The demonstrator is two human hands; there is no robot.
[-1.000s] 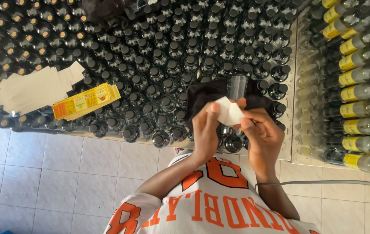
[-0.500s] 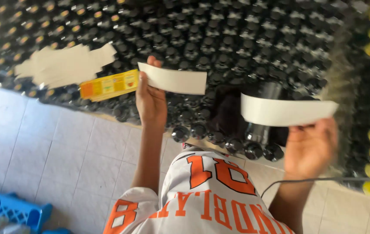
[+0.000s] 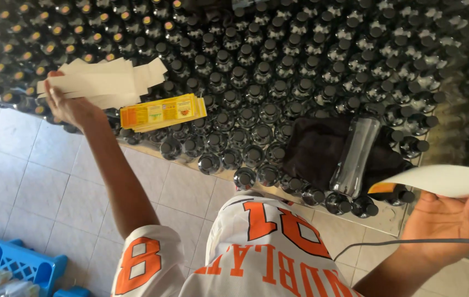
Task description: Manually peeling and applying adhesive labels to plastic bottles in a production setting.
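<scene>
My left hand [image 3: 69,107] lays a white backing strip [image 3: 100,82] on the pile, fingers loosely closed on it, while my right hand [image 3: 446,217] pinches a peeled label [image 3: 443,180] clear of the bottles [image 3: 256,82].

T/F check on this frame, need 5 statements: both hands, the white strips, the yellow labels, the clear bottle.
1. The left hand rests on the pile of white paper strips. True.
2. The right hand is empty. False: it holds a label whose white side faces the camera.
3. The clear bottle stands upright among the capped ones. False: it lies on its side on a dark cloth.
4. The stack of yellow labels lies on top of the dark capped bottles. True.
5. The blue crate sits on the bottles. False: it is on the tiled floor.
</scene>
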